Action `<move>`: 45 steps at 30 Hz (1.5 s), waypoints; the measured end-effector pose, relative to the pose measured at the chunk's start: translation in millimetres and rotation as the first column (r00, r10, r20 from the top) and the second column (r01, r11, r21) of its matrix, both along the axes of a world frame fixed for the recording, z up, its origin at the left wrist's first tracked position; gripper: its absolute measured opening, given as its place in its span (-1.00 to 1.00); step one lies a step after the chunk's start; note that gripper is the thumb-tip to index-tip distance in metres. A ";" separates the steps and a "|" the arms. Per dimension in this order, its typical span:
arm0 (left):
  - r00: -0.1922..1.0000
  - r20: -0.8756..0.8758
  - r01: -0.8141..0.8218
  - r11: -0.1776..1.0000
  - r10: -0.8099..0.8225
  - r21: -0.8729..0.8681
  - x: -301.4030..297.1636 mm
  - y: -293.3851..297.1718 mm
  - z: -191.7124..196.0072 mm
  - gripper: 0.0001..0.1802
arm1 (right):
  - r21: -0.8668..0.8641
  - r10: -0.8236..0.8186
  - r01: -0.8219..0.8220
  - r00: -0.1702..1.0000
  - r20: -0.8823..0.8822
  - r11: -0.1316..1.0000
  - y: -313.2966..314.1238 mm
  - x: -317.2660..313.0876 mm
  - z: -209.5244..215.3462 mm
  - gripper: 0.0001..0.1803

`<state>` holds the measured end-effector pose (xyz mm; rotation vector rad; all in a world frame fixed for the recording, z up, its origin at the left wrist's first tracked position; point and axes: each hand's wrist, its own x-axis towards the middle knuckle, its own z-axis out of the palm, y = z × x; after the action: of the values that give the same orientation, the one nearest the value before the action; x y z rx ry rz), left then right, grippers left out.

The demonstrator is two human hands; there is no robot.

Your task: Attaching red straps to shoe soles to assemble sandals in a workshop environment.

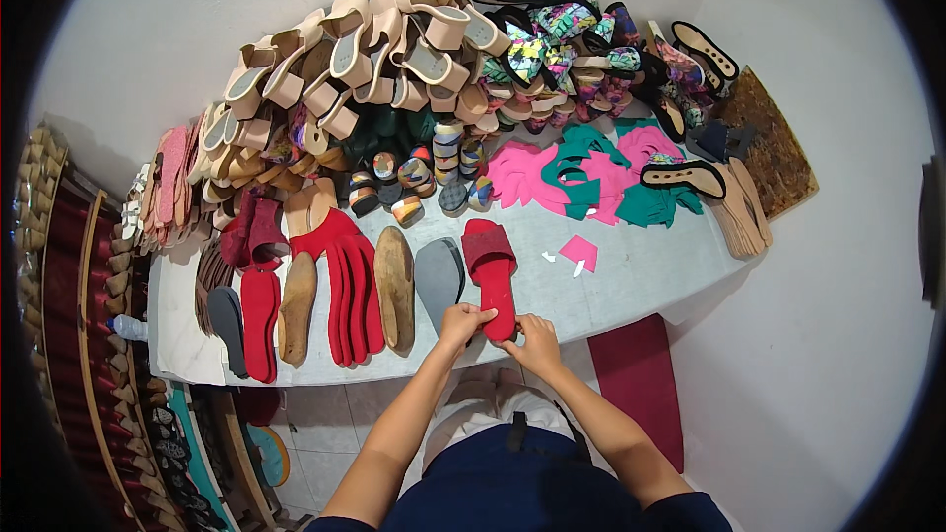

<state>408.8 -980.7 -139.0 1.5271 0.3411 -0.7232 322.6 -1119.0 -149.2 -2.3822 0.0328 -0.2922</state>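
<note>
At the worktop [636, 271], left hand [461, 323] and right hand [537, 344] hold the strapped slipper [497, 298], while red soles [347, 303] left of it lie strapless.

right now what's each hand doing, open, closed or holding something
Left hand: closed on the red slipper, thumb on top, near the heel.
Right hand: touching the slipper's heel end; whether it grips cannot be told.

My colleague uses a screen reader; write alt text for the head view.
A person's left hand and right hand hold a red slipper by its heel end at a table. Wooden lasts and red soles lie to its left; sandals are heaped behind.
</note>
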 end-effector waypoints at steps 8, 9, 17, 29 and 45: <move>0.998 -0.018 0.065 0.998 -0.064 0.019 3.9 1.3 -6.2 -0.75 | 0.017 0.010 -0.011 1.000 0.025 1.000 -3.0 2.9 -3.0 -0.57; 0.998 -0.018 0.066 0.998 -0.066 0.019 3.9 0.6 -5.9 -0.75 | 0.008 0.012 -0.012 1.000 0.026 1.000 -3.1 3.0 -3.5 -0.57; 0.994 0.062 0.081 0.990 -0.088 0.116 0.9 1.2 -9.7 -0.77 | -0.041 0.036 -0.036 0.999 -0.004 0.999 -3.7 7.3 8.2 -0.59; 0.943 0.218 0.195 0.948 -0.252 0.252 -0.1 10.3 5.3 -0.75 | 0.559 0.137 0.182 0.866 -0.481 0.809 -26.8 37.4 -0.9 -0.65; 0.940 0.197 0.216 0.933 -0.279 0.289 1.8 12.8 -8.6 -0.72 | 0.546 0.105 0.256 0.833 -0.544 0.798 -26.5 36.2 -1.3 -0.66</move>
<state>410.5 -967.9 -147.6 1.9140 0.0643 -0.7036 358.7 -1145.5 -150.5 -1.7400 0.4377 0.3491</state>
